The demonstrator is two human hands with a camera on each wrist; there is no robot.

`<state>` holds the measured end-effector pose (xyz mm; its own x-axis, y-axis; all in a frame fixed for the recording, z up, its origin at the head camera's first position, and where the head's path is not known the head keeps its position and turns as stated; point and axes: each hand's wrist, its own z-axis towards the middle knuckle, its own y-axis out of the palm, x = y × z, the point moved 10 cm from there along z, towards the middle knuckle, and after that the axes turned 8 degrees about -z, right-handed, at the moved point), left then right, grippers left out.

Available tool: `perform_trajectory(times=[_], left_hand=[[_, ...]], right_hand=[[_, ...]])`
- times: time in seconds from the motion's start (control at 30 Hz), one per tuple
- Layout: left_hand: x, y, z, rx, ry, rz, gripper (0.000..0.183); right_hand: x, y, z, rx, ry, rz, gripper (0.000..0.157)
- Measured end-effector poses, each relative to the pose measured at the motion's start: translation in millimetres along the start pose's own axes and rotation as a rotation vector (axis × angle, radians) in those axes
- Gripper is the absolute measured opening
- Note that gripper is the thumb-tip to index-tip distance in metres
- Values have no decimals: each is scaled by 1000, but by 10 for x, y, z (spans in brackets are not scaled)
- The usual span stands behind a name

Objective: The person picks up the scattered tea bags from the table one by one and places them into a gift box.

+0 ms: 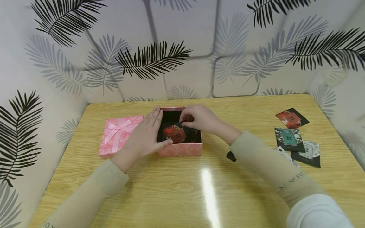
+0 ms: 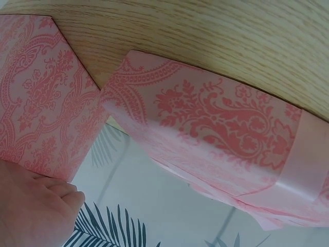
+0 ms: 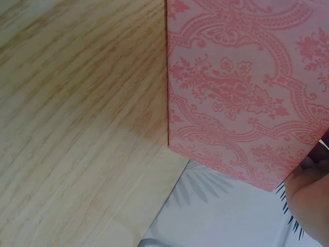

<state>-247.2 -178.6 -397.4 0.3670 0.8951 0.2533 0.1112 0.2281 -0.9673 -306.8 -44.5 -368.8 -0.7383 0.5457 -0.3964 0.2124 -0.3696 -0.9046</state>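
Observation:
A pink patterned box [image 1: 180, 150] with a dark inside stands uncovered at the back of the table. My left hand [image 1: 144, 134] rests on its left side, fingers straight along the rim and thumb at the front edge. With thumb and fingertips, my right hand [image 1: 201, 118] pinches a black-and-red packet [image 1: 174, 134] inside the box. What lies beneath that packet is hard to make out. In the left wrist view the hand [image 2: 38, 206] touches the box wall [image 2: 46, 98]. The right wrist view shows the hand [image 3: 311, 200] at the rim of the box [image 3: 236, 92].
Left of the box lies its pink lid [image 1: 119, 133] with a ribbon bow. Several flat packets sit at the right: a red one [image 1: 290, 118], one with a teal label [image 1: 289, 139], a pale-labelled one [image 1: 309, 153]. A small black piece [image 1: 231, 156] shows beside the right sleeve.

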Motion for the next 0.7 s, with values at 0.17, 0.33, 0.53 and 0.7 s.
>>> perform_trajectory(times=[0.17,0.33,0.53,0.7], left_hand=[[0,-1,-3,8,5,5,113],[13,-16,-10,12,4,-1,113],[18,-10,-5,8,6,-10,112],[14,-6,-7,9,4,-17,112]], right_hand=[[-5,-15,-4,26,-22,-30,12],[5,-47,-18,35,-31,-34,13],[76,-125,-47,45,-11,23,11],[198,-226,-96,69,41,98,12]])
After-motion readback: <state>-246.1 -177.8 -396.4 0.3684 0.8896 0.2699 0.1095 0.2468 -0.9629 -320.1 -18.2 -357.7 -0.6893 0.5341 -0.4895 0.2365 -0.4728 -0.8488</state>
